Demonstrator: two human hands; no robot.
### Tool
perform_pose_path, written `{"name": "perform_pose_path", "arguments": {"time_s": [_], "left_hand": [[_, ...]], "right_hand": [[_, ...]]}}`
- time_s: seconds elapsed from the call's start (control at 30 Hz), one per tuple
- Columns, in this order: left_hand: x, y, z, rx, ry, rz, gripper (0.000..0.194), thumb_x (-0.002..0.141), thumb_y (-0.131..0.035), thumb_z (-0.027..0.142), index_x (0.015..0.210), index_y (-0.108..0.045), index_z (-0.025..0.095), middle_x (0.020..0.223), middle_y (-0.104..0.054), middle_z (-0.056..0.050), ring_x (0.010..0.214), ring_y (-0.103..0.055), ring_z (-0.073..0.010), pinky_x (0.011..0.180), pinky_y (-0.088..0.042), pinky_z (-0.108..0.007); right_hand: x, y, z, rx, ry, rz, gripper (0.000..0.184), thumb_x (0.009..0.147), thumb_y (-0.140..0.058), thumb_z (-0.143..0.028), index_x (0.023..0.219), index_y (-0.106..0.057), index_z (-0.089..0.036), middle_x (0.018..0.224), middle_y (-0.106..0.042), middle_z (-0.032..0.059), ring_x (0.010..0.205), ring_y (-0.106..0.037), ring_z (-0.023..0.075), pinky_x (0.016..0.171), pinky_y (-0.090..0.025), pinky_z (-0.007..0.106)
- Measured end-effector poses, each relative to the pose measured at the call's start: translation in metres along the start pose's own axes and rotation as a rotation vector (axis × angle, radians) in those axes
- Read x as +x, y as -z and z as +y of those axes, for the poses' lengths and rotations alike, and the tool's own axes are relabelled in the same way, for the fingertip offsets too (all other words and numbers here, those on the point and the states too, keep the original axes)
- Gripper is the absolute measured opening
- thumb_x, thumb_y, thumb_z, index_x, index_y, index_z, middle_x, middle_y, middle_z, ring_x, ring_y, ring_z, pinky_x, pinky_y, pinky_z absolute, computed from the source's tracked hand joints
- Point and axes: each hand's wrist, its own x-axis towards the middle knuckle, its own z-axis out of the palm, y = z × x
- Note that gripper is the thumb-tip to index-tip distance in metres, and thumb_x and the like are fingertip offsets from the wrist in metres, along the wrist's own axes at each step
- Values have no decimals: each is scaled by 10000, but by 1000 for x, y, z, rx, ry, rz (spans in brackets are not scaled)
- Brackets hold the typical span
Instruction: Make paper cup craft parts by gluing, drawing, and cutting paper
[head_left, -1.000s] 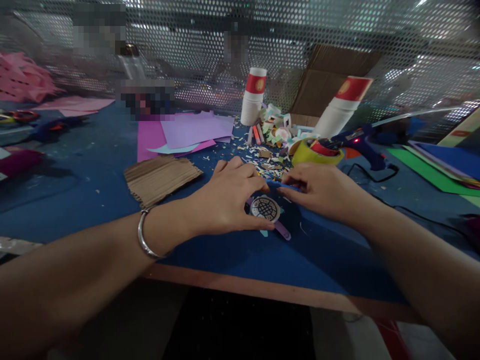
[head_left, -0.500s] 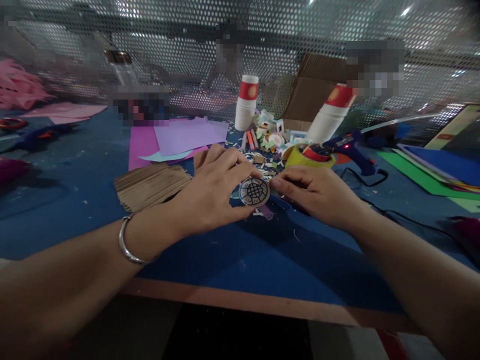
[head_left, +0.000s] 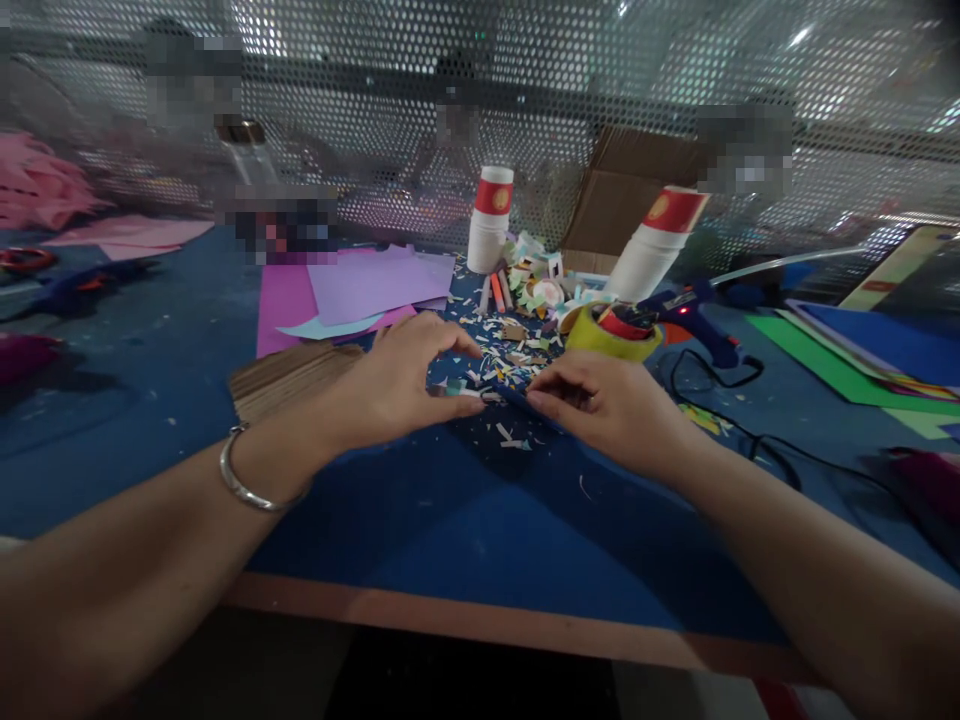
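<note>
My left hand is open above the blue table, its thumb and fingers spread with nothing between them. Facing it, my right hand is closed, thumb pressed against the bent fingers. By those fingertips is a slim dark blue item; whether they grip it is unclear. Paper scraps lie scattered beyond both hands, with a few white strips closer to me. A piece of corrugated cardboard rests behind my left wrist. The round patterned disc is out of sight.
Purple paper sheets lie at the back left. Two stacks of paper cups, one upright and one leaning, stand behind the scraps. A yellow tape roll and a glue gun with a cord are at right.
The round patterned disc that was between my left thumb and fingers is no longer visible. My left hand has let go of it, and my right hand has shifted slightly left and nearer.
</note>
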Motion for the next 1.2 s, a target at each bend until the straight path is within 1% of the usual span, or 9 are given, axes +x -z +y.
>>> {"name": "perform_pose_path", "arguments": {"time_s": [0.1,0.2,0.37,0.6,0.73,0.87,0.9,1.1,1.2], "left_hand": [[2,9,-4,-31,1,-107,431,826,-737,552,1080,-689,208,1035,-675,-49,924,-622,-211,770,-475,-317],[4,14,-5,1,-9,-129,362,892,-669,545,1026,-700,210,961,-711,-29,832,-638,-180,724,-452,-289],[7,16,-3,50,5,-47,352,979,-542,530,1024,-706,223,963,-745,-25,814,-661,-171,718,-437,-275],[27,19,-16,123,212,76,384,934,-568,565,1049,-692,220,852,-765,-43,667,-647,-188,624,-414,-308],[63,24,-23,11,206,119,267,836,-725,432,968,-678,205,686,-715,-21,570,-616,-171,591,-414,-317],[114,15,-22,-480,346,172,236,783,-814,294,898,-644,176,636,-675,-38,523,-615,-177,552,-465,-352],[129,10,-22,-531,360,188,235,790,-812,272,897,-627,175,658,-676,-45,546,-635,-182,564,-492,-362],[216,-21,-12,-610,357,321,186,944,-654,275,1088,-562,200,886,-682,-74,812,-697,-195,721,-554,-374],[234,-36,-9,-597,322,333,260,937,-653,280,1156,-529,211,903,-664,-67,898,-689,-213,758,-544,-366]], "right_hand": [[1,1,2,-41,30,-42,164,936,-604,-271,888,-716,-162,812,-664,40,701,-601,140,633,-444,266],[2,2,3,-60,44,-62,162,948,-590,-267,899,-706,-165,827,-655,43,723,-596,146,648,-444,273],[2,4,4,-77,58,-85,171,959,-576,-266,925,-702,-157,842,-644,51,736,-582,154,654,-444,280],[3,4,4,-90,134,-119,187,971,-563,-253,940,-706,-137,868,-639,62,733,-575,144,676,-455,281],[4,2,5,-90,137,-151,188,972,-558,-253,939,-706,-141,887,-646,61,714,-571,133,657,-450,272],[5,3,5,-85,157,-163,205,979,-542,-253,940,-712,-145,883,-647,62,717,-579,134,650,-450,268],[5,3,5,-84,168,-164,212,981,-537,-257,940,-713,-147,881,-647,62,719,-581,136,652,-452,269],[9,1,9,-103,201,-157,203,973,-527,-236,914,-704,-156,867,-659,67,765,-607,164,679,-460,291],[9,0,12,-102,200,-157,199,970,-526,-214,916,-705,-147,876,-669,72,787,-620,174,699,-462,300]]}}
